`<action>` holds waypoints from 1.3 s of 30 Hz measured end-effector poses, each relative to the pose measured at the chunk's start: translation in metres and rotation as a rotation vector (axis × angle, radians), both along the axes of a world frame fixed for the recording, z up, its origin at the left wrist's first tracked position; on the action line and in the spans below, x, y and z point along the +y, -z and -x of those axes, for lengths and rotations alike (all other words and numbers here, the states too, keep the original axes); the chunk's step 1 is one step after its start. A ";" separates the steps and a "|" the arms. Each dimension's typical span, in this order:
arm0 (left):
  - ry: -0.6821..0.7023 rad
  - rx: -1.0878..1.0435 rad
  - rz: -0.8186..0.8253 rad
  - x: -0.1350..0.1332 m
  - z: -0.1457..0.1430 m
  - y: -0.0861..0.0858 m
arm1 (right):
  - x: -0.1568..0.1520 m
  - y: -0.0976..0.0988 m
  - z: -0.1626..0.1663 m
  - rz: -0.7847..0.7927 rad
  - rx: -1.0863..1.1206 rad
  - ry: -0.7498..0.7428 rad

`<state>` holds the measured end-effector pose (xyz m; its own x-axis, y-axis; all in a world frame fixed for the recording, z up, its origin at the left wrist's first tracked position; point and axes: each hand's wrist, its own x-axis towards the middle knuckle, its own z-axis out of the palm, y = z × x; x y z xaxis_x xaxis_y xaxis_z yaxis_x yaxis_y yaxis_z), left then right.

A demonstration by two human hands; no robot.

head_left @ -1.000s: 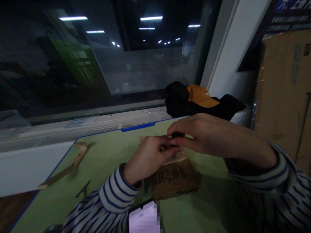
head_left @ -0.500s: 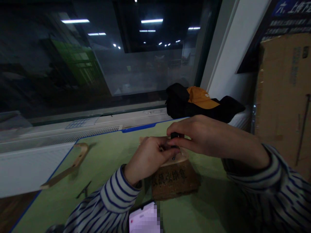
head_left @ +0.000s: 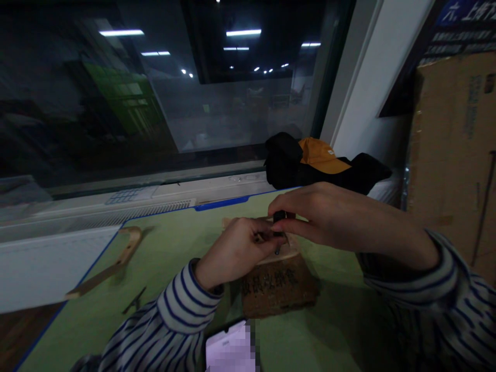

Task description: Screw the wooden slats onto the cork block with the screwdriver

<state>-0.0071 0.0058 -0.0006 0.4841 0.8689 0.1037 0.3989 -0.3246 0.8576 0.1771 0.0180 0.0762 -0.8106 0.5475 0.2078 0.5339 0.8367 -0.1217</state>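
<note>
Above the cardboard piece, my right hand (head_left: 321, 212) is closed, thumb and fingers pinching a small black knob-like piece (head_left: 278, 217) from above. A thin dark tip shows under it. My left hand (head_left: 238, 253) is closed right beside it, its fingertips at the lower end of the black piece; what they grip is hidden. Beneath both hands lies a pale wooden part (head_left: 290, 252), mostly covered by the fingers. It rests at the far edge of a brown cardboard piece (head_left: 279, 292) with dark handwritten characters.
On the green tabletop (head_left: 174, 243), a curved wooden piece (head_left: 126, 253) and a thin dark T-shaped tool (head_left: 135, 300) lie to the left. A phone (head_left: 230, 349) is at the front. An orange cap (head_left: 323, 155) sits on black cloth by the window. A large cardboard box (head_left: 453, 155) stands right.
My right hand has shifted very slightly to the right with the black piece still pinched in it. My left hand has barely moved.
</note>
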 end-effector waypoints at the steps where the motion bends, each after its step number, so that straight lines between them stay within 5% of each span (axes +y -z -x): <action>1: -0.005 0.008 -0.005 0.000 0.000 0.000 | 0.000 0.000 0.000 0.004 -0.003 0.004; 39: -0.081 -0.050 0.011 0.002 0.002 0.007 | -0.002 0.001 -0.003 -0.018 -0.005 0.018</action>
